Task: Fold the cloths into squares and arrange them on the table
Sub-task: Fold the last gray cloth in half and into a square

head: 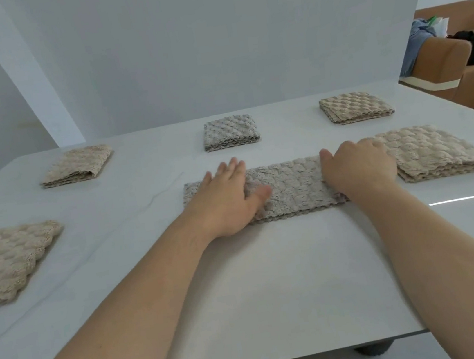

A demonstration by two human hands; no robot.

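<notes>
Across frame centre, the grey cloth strip (295,189) is laid left-to-right, pressed at its left end by the spread left hand (226,199) and covered at its right by the curled right hand (359,171), grip indeterminate.

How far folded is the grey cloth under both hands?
Partly folded: the grey cloth is a long layered strip, not a square. The left hand lies flat on it; the right hand grips its right end.

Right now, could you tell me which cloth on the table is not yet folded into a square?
The grey cloth under the left hand and right hand: a long strip, while the other five cloths are compact squares.
</notes>
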